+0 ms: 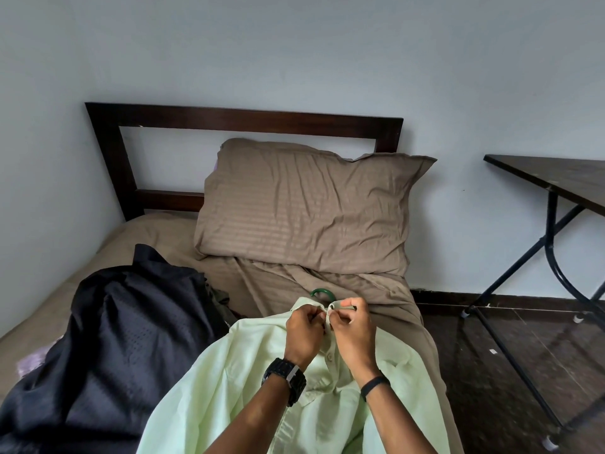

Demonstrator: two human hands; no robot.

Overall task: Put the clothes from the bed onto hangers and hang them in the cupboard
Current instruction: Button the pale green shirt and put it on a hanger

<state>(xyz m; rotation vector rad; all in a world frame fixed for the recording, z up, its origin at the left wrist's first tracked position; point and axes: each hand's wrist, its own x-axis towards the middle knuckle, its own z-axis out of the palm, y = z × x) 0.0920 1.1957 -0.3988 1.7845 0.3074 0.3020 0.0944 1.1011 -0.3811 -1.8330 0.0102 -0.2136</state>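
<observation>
Pale blue-grey walls stand behind the bed (157, 234), which has a dark wooden headboard (242, 117) and a brown striped sheet with a pillow (304, 208) in the same cloth. On the sheet in front of us lies a light green shirt (235, 381), thin and a little wrinkled, with small buttons of the same colour down its front. A green hanger (322, 292) is inside it; only the curved hook shows above the collar. Our left hand (302, 332) and right hand (352, 329) are both at the collar, fingers curled, each pinching one edge of the cloth near the top button. We wear a black watch (288, 378) on the left wrist and a black band (375, 385) on the right. Just beside the shirt, on the left, lies a dark navy garment (114, 339) in a loose heap. A dark desk (556, 178) with black metal legs stands at the right of the bed.
</observation>
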